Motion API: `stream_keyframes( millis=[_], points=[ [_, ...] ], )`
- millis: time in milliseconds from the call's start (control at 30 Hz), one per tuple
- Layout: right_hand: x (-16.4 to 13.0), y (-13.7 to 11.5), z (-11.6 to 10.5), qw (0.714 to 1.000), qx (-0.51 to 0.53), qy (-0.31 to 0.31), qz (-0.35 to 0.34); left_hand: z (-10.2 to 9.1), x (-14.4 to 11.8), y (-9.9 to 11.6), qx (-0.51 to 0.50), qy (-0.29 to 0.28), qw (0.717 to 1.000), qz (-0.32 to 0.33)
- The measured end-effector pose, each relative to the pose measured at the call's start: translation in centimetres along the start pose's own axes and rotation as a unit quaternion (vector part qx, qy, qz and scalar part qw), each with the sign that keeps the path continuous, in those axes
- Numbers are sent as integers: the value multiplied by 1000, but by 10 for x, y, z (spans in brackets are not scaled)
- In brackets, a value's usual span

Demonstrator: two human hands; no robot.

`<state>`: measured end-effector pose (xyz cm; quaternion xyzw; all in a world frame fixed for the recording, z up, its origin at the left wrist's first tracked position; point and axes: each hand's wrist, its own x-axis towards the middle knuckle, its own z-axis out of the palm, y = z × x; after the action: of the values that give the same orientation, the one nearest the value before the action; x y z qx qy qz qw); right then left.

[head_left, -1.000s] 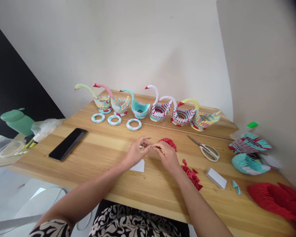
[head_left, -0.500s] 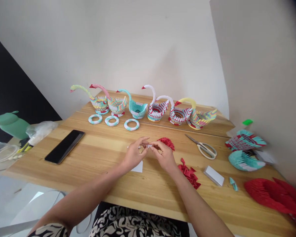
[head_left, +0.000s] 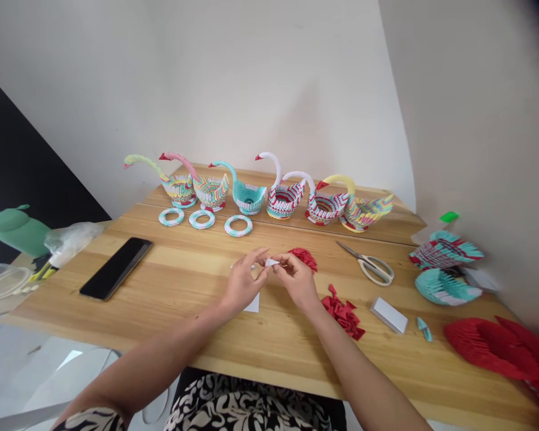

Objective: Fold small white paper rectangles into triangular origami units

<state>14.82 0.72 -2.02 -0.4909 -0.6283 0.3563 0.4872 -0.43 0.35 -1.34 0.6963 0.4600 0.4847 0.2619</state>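
A small folded piece of white paper (head_left: 272, 262) is pinched between the fingertips of both hands, just above the table. My left hand (head_left: 246, 276) grips its left side, thumb and fingers closed on it. On the other side, my right hand (head_left: 297, 280) holds it in a similar pinch. Under my left wrist lies a flat white paper sheet (head_left: 252, 304), partly covered. Close behind my right hand is a heap of folded red paper pieces (head_left: 304, 258). A second pile of red paper triangles (head_left: 345, 316) lies beside my right forearm.
Several folded-paper swans (head_left: 249, 197) stand along the back, with paper rings (head_left: 238, 225) before them. A phone (head_left: 117, 268) lies left. Scissors (head_left: 374, 269), a white box (head_left: 388, 315), teal paper shapes (head_left: 444, 287) and red paper forms (head_left: 494, 350) occupy the right.
The white paper between my fingertips has turned and now shows a flat, pointed face. Both hands stay in nearly the same place. The whole view has shifted slightly.
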Motion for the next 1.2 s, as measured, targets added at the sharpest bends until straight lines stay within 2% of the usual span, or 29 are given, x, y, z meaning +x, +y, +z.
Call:
stream_keyframes(
  millis=[200,367,667,867,1200],
  points=[
    [0,3,1,1000,8,24,8,0,0,0,14,5,1000,15],
    [0,-1,1,1000,21,18,9,1,1,-2,4,0,1000,17],
    [-4,-4,3,994,-77,16,-70,1,0,-7,48,-39,998,25],
    [-3,-3,0,998,-38,-6,-59,1,2,-8,48,-22,998,23],
    [-2,-4,0,999,-1,-8,-41,1,1,-5,35,-27,999,17]
  ],
)
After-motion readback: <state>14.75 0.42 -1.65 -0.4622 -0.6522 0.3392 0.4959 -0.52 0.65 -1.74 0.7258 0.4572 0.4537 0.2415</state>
